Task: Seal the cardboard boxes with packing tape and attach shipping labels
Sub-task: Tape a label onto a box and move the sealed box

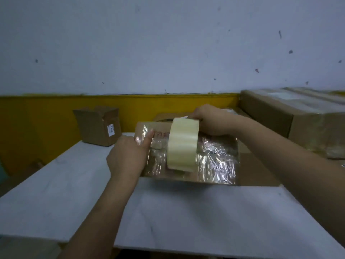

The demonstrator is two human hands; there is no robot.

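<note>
A flat cardboard box (214,165), its top shiny with clear tape, lies on the white table (168,212) in the middle of the view. A pale roll of packing tape (182,144) stands on edge over the box. My right hand (211,120) grips the roll at its top from the far side. My left hand (128,154) rests on the box's left end, thumb pressed flat on the taped top. I see no shipping label on this box.
A small open cardboard box (99,126) with a white label stands at the table's back left. A large taped box (298,116) sits at the right, with more cardboard under it. A yellow band (46,116) runs along the wall behind.
</note>
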